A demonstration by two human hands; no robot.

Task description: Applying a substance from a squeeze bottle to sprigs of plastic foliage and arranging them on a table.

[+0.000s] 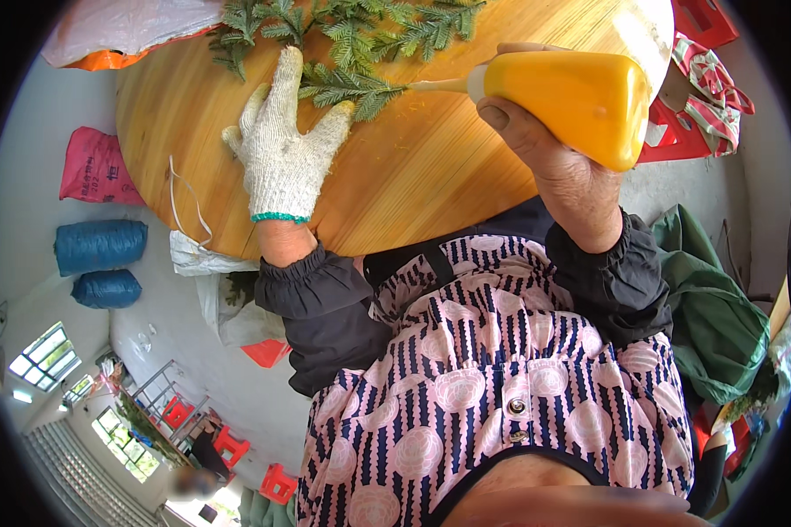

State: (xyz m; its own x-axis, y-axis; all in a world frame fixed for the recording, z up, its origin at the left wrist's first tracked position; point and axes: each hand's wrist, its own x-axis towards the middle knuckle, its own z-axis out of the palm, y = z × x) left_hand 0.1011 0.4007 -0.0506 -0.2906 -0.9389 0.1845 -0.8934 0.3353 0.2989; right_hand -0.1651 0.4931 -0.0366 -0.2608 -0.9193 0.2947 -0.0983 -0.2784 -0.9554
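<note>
My right hand (545, 145) is wrapped round a yellow squeeze bottle (580, 92), tipped on its side so that its thin pale nozzle points left. The nozzle's tip meets the end of a green artificial fir sprig (356, 90) on the table. My left hand (283, 145), in a white knitted glove with a green cuff, lies with fingers spread beside that sprig. Its index finger reaches up to the greenery and its thumb rests just below the sprig. More fir sprigs (351, 39) lie beyond, along the far part of the table.
The round wooden table (431, 176) curves in front of me. A white and orange bag (123, 31) sits at its far left. Pink (101, 167) and blue bundles (101, 246) are on the left; red stools (694, 132) and green cloth (703, 307) are on the right.
</note>
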